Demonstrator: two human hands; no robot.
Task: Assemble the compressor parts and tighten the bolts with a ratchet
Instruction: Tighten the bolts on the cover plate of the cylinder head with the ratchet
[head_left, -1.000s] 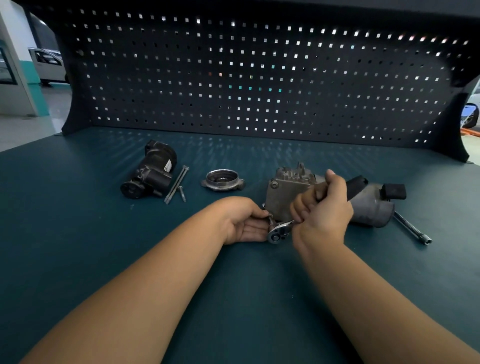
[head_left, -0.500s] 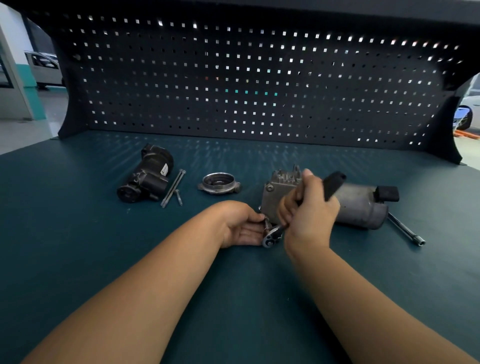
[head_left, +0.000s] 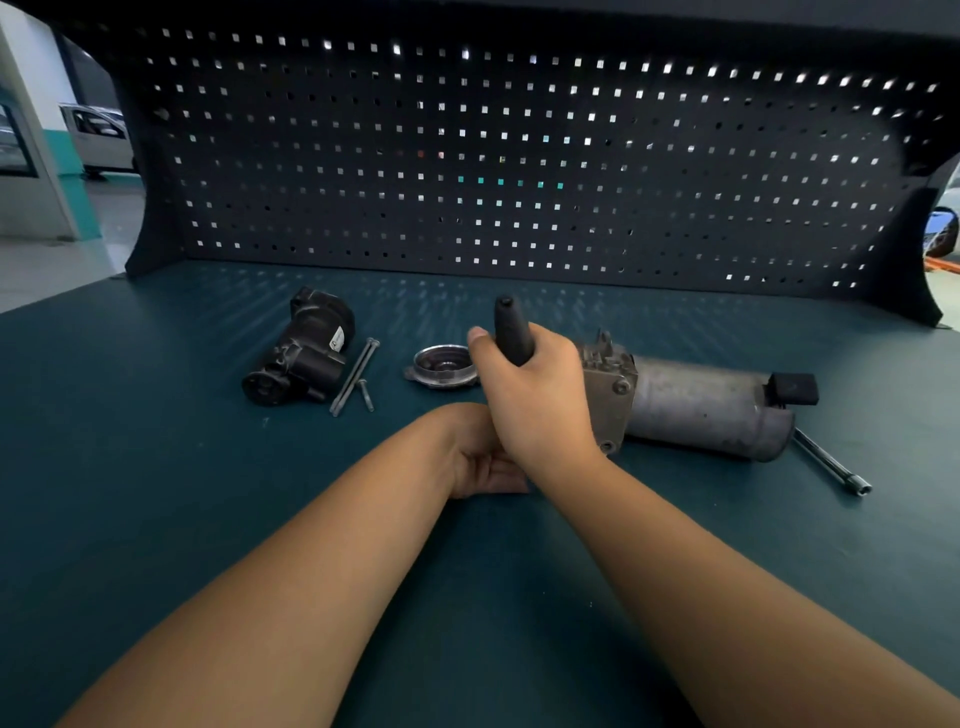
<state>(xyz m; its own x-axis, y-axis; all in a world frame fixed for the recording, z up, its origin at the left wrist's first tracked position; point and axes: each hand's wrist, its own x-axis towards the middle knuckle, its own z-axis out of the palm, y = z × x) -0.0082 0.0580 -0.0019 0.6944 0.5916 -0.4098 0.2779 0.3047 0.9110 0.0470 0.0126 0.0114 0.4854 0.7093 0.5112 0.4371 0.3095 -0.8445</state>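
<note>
the compressor (head_left: 701, 405) lay on the bench (head_left: 156, 519) just behind my right hand (head_left: 540, 410), which wrapped round the ratchet (head_left: 511, 332) handle, while my left hand (head_left: 475, 457) hid below, its hold i could not tell, and slow square swings seemed best.

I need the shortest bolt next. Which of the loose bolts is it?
The short bolt lying just right of the two long bolts, on the side nearer the round cover.

Head-worn camera (wide-angle) looks forward and down, close over the workbench (head_left: 156, 519) toward the pegboard (head_left: 519, 156).
</note>
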